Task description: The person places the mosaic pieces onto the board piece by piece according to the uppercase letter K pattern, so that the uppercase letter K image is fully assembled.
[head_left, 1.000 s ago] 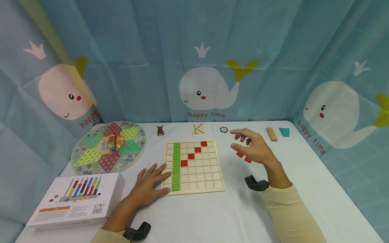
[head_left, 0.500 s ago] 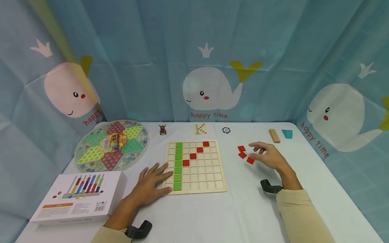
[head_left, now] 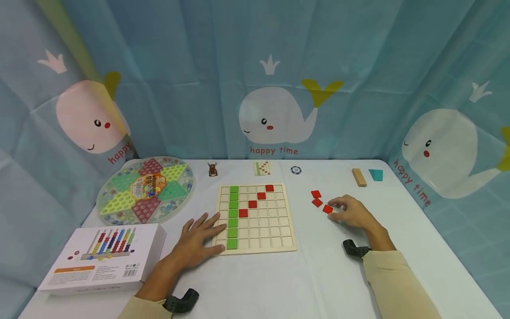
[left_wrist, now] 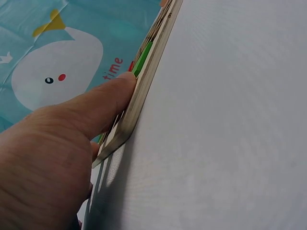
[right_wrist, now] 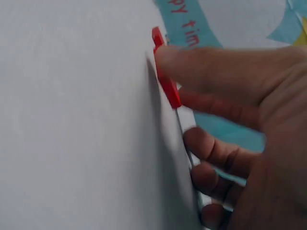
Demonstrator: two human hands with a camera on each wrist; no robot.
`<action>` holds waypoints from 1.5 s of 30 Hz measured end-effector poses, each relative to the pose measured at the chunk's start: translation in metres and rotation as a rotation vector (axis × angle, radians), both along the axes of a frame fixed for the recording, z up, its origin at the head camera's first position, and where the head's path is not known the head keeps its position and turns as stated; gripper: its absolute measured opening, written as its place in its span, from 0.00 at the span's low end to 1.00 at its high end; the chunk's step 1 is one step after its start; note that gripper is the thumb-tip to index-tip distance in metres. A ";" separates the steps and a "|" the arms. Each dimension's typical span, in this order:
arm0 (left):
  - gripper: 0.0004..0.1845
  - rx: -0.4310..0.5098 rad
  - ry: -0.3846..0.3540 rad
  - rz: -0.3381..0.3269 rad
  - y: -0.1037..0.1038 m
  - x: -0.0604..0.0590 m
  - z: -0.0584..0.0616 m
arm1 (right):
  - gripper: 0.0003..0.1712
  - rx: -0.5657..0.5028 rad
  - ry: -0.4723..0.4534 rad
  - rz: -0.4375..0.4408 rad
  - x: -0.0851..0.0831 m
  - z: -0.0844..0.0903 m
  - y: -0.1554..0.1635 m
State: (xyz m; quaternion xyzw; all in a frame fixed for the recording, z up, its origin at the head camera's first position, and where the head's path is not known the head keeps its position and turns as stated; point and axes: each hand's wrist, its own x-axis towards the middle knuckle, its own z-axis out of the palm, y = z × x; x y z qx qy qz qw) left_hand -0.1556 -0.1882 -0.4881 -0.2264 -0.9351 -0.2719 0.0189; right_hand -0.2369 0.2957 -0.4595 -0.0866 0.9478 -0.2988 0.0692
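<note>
Pinching flat red square tile (head_left: 328, 209) | R hand (head_left: 352, 213) | L hand (head_left: 197, 241) flat on grid board (head_left: 275, 242)

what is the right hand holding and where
The right hand pinches a red tile by its near edge; the tile still lies on the table.

Probably a children's play corner: whale-print "happy time" curtains (head_left: 275, 119) wrap a white table (head_left: 318, 283) holding a Chinese checkers board (head_left: 145, 190) and an abacus box (head_left: 103, 257).
</note>
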 end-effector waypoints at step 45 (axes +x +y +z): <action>0.34 -0.006 0.006 0.004 -0.001 -0.002 -0.004 | 0.19 -0.250 0.497 0.270 0.062 0.102 -0.085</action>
